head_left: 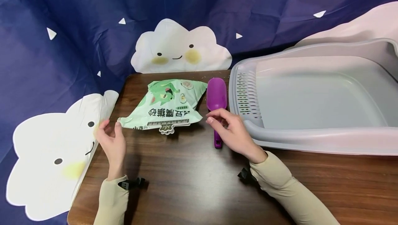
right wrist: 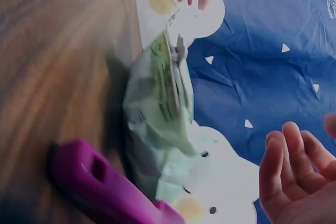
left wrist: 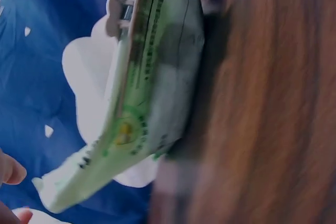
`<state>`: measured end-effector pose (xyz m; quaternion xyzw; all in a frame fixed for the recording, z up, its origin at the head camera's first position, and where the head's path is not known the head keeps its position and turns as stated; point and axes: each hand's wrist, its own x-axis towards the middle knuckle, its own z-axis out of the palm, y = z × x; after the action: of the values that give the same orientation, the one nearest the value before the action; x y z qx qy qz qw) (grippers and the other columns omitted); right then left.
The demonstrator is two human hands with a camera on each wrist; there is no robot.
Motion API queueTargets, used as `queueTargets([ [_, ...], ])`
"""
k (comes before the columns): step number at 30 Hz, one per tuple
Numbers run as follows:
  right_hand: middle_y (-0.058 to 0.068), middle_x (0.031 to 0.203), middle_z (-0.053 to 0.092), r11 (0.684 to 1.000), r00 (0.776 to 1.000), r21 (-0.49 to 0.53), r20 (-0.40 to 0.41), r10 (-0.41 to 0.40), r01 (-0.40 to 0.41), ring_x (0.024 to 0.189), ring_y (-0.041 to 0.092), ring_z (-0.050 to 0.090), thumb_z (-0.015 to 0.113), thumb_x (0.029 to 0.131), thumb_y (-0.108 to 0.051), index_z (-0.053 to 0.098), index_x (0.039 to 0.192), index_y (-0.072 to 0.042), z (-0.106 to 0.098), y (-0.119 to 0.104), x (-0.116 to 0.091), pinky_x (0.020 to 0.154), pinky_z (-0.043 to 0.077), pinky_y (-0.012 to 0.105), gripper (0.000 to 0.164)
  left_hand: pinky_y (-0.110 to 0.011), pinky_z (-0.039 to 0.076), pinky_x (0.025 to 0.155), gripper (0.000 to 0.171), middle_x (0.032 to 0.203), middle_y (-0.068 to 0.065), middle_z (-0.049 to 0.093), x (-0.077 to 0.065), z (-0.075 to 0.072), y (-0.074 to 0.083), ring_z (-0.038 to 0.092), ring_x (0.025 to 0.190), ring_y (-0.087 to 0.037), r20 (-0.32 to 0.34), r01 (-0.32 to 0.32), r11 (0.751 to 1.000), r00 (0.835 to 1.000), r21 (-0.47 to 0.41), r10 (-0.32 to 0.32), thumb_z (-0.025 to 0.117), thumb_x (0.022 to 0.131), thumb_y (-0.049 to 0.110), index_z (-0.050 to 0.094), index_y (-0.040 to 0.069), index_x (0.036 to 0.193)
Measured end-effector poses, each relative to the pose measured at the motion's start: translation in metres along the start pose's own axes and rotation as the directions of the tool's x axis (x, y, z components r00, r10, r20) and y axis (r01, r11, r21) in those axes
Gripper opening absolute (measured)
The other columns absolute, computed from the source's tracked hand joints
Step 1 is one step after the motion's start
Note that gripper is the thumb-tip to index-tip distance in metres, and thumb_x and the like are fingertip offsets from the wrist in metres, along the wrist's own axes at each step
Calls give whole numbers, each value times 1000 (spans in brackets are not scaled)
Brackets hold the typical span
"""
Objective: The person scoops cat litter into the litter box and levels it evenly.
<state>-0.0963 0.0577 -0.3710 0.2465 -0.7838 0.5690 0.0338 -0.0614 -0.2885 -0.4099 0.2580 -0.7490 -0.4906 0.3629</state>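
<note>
Holding nothing in either grip; both released, digits softly bent, one at each end of the pale green bag (head_left: pixel 169 97), which I take as landmark. My left grip (head_left: pixel 112 142) is just beside the bag's left corner; in the left wrist view a gap separates fingertips and corner. My right grip (head_left: pixel 232 131) is near the bag's right corner, likewise apart from it in the right wrist view, and above the handle of the purple scoop (head_left: pixel 216 94).

Bag: lies on the brown wooden surface (head_left: pixel 186 190), with a green cartoon creature and dark characters on its front. A clip (head_left: pixel 168 125) with a cloud-shaped tab runs along the bag's near edge; both wrist views show that edge raised off the surface.

Scoop: just right of the bag, bowl on the far side, handle toward me.

Grey tray (head_left: pixel 326 138): right of the bag, beyond the scoop, slotted panel on the side facing the bag.

Sleeves (head_left: pixel 110 204): pale, on the near side of the bag, a dark strap (head_left: pixel 132 183) at the left cuff.

Backdrop (head_left: pixel 93 7): blue cloth behind the bag and to its left, printed with white triangles and smiling clouds (head_left: pixel 180 45).
</note>
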Motion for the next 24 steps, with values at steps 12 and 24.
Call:
queueTargets([
  [12,14,90,71,925,958,248,74,278,-288,72,17,65,54,99,-17,65,102,-1,30,17,5,62,56,34,20,-18,47,52,24,104,2,53,-6,15,-22,63,66,-6,260,528,804,845,-273,-467,53,98,36,48,16,110],
  [24,27,108,66,770,842,352,133,522,-533,66,15,63,52,98,-22,55,118,0,64,24,7,58,56,32,29,-20,45,45,26,58,8,66,-7,30,-21,64,49,-8,318,571,779,812,-258,-489,56,97,35,53,9,94],
])
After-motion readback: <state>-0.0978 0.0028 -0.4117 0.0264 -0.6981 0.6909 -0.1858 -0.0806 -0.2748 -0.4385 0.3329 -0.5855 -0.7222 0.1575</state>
